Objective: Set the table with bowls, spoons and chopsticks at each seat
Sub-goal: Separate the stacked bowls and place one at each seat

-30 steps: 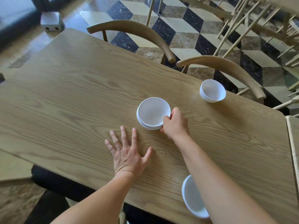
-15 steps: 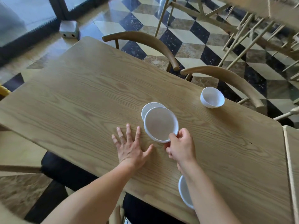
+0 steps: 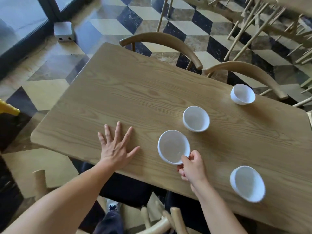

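Several white bowls are on the wooden table (image 3: 135, 92). My right hand (image 3: 192, 166) pinches the near rim of one white bowl (image 3: 173, 146), held near the table's front edge. A second bowl (image 3: 195, 118) stands just behind it, in the middle of the table. A third bowl (image 3: 243, 94) sits at the far side by a chair. A fourth bowl (image 3: 247, 183) rests near the front edge to the right. My left hand (image 3: 116, 146) lies flat on the table, fingers spread, left of the held bowl. No spoons or chopsticks are in view.
Two wooden chairs (image 3: 162, 41) (image 3: 244, 71) stand at the table's far side. Chair parts (image 3: 162, 223) and a dark seat (image 3: 125, 190) sit below the near edge. A small grey box (image 3: 64, 31) lies on the chequered floor. More chairs (image 3: 270, 22) crowd the back right.
My right hand lifted the top bowl off the stack and drew it toward the near edge, leaving the other bowl behind. The view swung left; my left hand stayed flat.
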A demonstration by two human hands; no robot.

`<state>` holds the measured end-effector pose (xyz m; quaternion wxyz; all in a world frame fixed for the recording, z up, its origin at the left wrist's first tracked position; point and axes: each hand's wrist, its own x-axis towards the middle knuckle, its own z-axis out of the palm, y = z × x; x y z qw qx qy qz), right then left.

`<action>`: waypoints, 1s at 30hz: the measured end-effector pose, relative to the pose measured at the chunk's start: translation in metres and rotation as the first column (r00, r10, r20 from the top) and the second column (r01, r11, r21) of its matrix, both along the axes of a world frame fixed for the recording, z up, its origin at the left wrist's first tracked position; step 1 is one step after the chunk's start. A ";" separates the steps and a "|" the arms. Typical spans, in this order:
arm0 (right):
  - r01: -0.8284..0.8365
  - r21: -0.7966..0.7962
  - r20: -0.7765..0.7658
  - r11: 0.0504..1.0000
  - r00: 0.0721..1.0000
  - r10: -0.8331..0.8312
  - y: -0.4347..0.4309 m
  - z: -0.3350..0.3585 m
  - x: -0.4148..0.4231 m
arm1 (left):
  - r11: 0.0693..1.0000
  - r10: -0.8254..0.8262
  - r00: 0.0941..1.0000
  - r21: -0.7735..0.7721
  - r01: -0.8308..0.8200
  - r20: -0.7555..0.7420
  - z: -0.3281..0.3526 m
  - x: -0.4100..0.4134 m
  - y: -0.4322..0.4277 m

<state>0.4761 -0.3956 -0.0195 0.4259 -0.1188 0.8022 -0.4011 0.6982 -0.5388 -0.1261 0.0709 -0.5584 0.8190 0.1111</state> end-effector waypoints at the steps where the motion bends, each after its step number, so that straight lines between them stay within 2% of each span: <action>1: 0.008 0.011 0.022 1.000 1.000 -0.008 -0.006 -0.004 0.015 | 1.000 0.009 1.000 0.009 -0.009 0.012 0.001 0.018 -0.015; 7: -0.007 0.043 0.088 0.999 0.996 0.003 -0.041 -0.014 0.080 | 0.977 0.207 0.978 0.055 -0.207 0.007 0.011 0.106 -0.086; 11: -0.022 0.064 0.093 0.998 0.996 0.016 -0.058 -0.016 0.101 | 0.968 0.237 0.971 0.082 -0.239 0.031 0.016 0.140 -0.110; 19: -0.033 0.083 0.093 0.996 0.995 0.025 -0.073 -0.021 0.118 | 0.978 0.192 0.981 0.082 -0.193 0.019 0.012 0.126 -0.119; 30: -0.028 0.091 0.137 0.995 0.990 0.015 -0.080 -0.021 0.128 | 0.974 0.211 0.976 0.077 -0.214 0.044 0.008 0.118 -0.119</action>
